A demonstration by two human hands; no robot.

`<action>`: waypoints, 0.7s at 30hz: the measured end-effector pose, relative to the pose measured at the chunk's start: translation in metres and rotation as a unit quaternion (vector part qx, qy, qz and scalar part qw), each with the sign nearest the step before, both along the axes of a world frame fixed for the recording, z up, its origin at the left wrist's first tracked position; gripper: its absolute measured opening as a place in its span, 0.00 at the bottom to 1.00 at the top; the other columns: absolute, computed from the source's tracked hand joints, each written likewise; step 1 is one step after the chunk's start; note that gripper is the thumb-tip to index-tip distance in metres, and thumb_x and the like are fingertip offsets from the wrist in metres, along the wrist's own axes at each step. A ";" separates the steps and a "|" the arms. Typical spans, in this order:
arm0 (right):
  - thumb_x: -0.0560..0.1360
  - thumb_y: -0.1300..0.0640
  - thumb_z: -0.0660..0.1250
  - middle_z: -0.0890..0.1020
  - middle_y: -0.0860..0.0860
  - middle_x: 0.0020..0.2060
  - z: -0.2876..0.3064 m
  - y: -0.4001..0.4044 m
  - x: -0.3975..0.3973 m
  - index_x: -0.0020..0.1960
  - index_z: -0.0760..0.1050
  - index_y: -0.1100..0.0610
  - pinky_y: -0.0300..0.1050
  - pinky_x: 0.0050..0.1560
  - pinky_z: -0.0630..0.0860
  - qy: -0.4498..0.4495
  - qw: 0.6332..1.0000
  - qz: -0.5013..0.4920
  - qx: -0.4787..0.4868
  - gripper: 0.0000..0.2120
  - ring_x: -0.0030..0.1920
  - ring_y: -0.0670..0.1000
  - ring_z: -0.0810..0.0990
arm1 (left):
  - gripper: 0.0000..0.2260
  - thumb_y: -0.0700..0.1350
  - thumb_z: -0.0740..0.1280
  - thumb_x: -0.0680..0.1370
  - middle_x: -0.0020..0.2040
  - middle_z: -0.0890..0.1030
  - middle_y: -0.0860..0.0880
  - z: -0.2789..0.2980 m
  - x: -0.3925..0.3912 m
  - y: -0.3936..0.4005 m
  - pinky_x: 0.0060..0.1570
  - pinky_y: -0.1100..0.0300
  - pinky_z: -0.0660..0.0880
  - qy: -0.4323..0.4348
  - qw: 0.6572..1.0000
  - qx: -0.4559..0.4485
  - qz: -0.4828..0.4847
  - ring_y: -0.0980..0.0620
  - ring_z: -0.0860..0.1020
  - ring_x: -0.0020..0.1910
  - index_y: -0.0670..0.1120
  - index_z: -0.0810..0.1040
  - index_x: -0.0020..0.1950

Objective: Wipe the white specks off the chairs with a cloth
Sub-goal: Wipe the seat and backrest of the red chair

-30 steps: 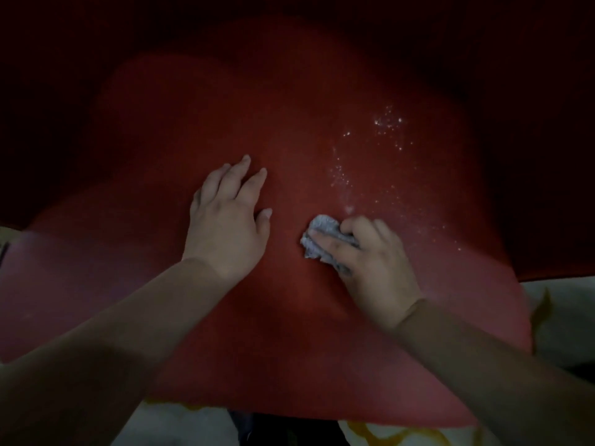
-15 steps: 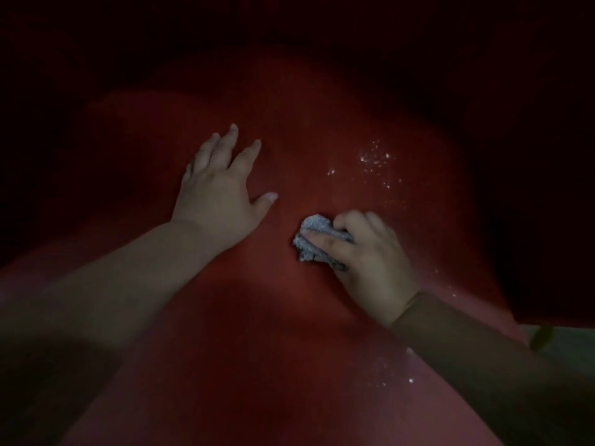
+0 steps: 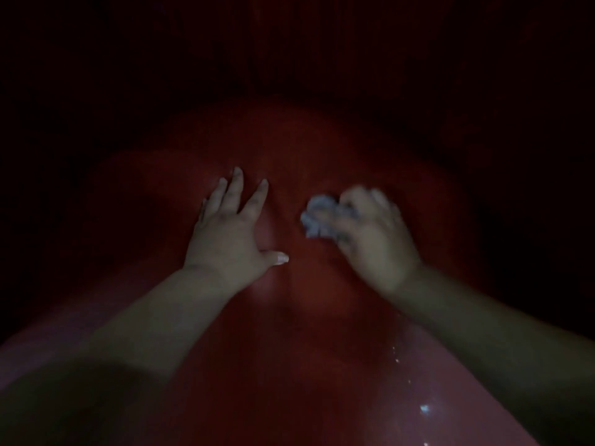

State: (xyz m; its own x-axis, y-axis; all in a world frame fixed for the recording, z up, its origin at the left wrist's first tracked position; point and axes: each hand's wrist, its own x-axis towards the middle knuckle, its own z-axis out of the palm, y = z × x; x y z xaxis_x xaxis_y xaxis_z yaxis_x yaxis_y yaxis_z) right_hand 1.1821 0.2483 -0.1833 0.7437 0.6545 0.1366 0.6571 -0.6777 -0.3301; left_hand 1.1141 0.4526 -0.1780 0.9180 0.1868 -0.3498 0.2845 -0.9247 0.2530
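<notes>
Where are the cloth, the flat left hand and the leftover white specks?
cloth point(image 3: 314, 217): head view, crumpled part sticking out of the right hand's grip.
left hand point(image 3: 227, 239): head view, its back.
white specks point(image 3: 424, 408): head view, largest bright fleck.

No legible text or markings.

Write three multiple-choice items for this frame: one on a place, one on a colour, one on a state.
1. Where do white specks show?
A. below the right forearm, near edge
B. under the left palm
C. on the cloth

2. The chair seat is:
A. blue
B. red
C. white

3. The left hand is:
A. gripping the cloth
B. fisted
C. flat, fingers spread

A: bright flecks lie lower right.
B: the surface reads red.
C: it rests on the seat while the right hand grips the cloth.
</notes>
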 end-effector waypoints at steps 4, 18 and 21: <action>0.74 0.57 0.67 0.74 0.55 0.50 -0.004 0.030 0.055 0.63 0.77 0.46 0.54 0.48 0.73 0.017 0.986 -0.162 0.020 0.19 0.49 0.58 0.71 | 0.52 0.68 0.72 0.64 0.78 0.37 0.52 -0.004 -0.002 0.002 0.76 0.49 0.47 -0.008 1.000 -0.006 0.001 0.50 0.39 0.77 0.62 0.42 0.77; 0.74 0.57 0.67 0.74 0.56 0.49 -0.007 0.022 0.052 0.64 0.77 0.47 0.54 0.45 0.73 0.024 0.984 -0.174 0.012 0.18 0.47 0.59 0.72 | 0.51 0.69 0.70 0.64 0.78 0.37 0.51 -0.011 -0.001 0.001 0.74 0.51 0.43 -0.003 1.000 0.015 -0.002 0.50 0.39 0.77 0.61 0.41 0.77; 0.72 0.59 0.65 0.74 0.55 0.46 -0.006 0.003 -0.006 0.63 0.78 0.48 0.53 0.40 0.74 0.030 0.992 -0.116 0.031 0.19 0.43 0.59 0.73 | 0.51 0.69 0.69 0.65 0.78 0.36 0.51 -0.011 -0.001 0.001 0.74 0.52 0.42 -0.004 1.000 0.020 -0.005 0.50 0.38 0.77 0.60 0.41 0.77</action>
State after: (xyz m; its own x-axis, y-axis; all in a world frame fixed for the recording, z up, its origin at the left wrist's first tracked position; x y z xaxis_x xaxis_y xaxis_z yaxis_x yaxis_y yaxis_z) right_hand 1.1765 0.2511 -0.1895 0.8810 0.4572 0.1215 0.4641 -0.7854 -0.4097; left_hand 1.1132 0.4533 -0.1892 0.9226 0.1915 -0.3350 0.2733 -0.9371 0.2171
